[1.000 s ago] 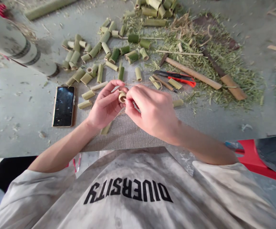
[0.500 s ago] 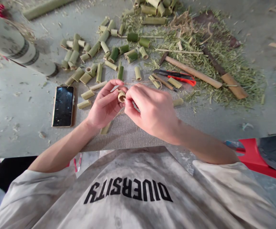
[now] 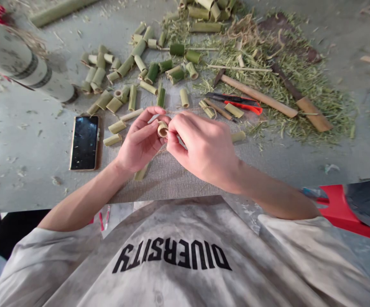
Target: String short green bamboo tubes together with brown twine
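My left hand (image 3: 142, 143) pinches a short hollow bamboo piece (image 3: 162, 129), with its open end facing up toward me. Against that rim, the fingertips of my right hand (image 3: 204, 149) are pressed together; what they grip, if anything, is too small to make out. Thin twine (image 3: 162, 150) shows just below the fingers. Both hands are held over a grey textured mat (image 3: 172, 179). Loose bamboo pieces (image 3: 117, 126) lie left of my left hand, and another (image 3: 142, 171) rests beneath its wrist.
A phone (image 3: 84, 143) lies at the left, near a patterned cylinder (image 3: 34, 64). Beyond my hands are many cut bamboo tubes (image 3: 153, 73), a hammer (image 3: 258, 94), a red-and-black cutter (image 3: 243, 106) and a wooden-handled blade (image 3: 314, 115) on green shavings (image 3: 325, 94).
Almost nothing differs. My right fingertips have shifted very slightly at the bamboo rim; my left hand keeps its hold.
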The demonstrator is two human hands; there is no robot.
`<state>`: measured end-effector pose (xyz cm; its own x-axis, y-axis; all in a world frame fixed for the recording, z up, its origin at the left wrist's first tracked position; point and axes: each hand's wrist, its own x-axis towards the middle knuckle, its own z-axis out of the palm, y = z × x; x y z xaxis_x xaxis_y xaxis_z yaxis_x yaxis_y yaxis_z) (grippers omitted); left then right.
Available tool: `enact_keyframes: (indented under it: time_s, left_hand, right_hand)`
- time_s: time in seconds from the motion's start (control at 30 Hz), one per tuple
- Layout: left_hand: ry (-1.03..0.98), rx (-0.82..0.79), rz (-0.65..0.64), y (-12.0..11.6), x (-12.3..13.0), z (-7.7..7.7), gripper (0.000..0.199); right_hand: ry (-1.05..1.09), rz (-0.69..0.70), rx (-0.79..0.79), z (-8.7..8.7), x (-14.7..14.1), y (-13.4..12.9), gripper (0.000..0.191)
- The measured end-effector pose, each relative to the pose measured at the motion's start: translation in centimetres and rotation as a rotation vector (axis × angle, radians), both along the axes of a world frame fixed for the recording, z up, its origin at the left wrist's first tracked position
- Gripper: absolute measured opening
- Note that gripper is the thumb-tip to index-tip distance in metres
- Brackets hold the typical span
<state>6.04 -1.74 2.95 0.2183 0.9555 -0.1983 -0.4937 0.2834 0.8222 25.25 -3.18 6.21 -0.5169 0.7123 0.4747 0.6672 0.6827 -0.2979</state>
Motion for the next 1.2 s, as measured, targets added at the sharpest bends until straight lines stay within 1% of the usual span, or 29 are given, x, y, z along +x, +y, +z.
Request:
enact_keyframes:
  time_s: [0.23,0.4,0.5,0.77,1.0,1.2]
  left_hand:
    - [0.004,-0.006,0.004,0.03,0.03,-0.03,0.011]
    - [-0.017,-0.015,-0.002,-0.03,0.03,-0.02,0.013]
    - [-0.014,-0.026,0.004,-0.03,0.05,0.01,0.013]
    - [0.032,-0.021,0.017,-0.06,0.04,0.0,0.015]
    - [-0.013,-0.025,0.005,-0.09,0.15,0.25,0.012]
    - [-0.027,-0.038,0.002,-0.11,0.19,0.4,0.011]
  right_hand:
    - [0.02,0.001,0.018,0.02,0.0,-0.07,0.028]
    - [-0.003,-0.012,-0.053,0.29,-0.15,-0.09,0.027]
    - [-0.006,-0.004,-0.069,0.34,-0.2,-0.09,0.028]
    - [-0.015,0.0,-0.042,0.32,-0.13,-0.13,0.03]
    - [-0.019,-0.022,0.022,0.13,-0.09,0.13,0.028]
    - [-0.045,-0.046,0.038,0.16,-0.2,0.12,0.031]
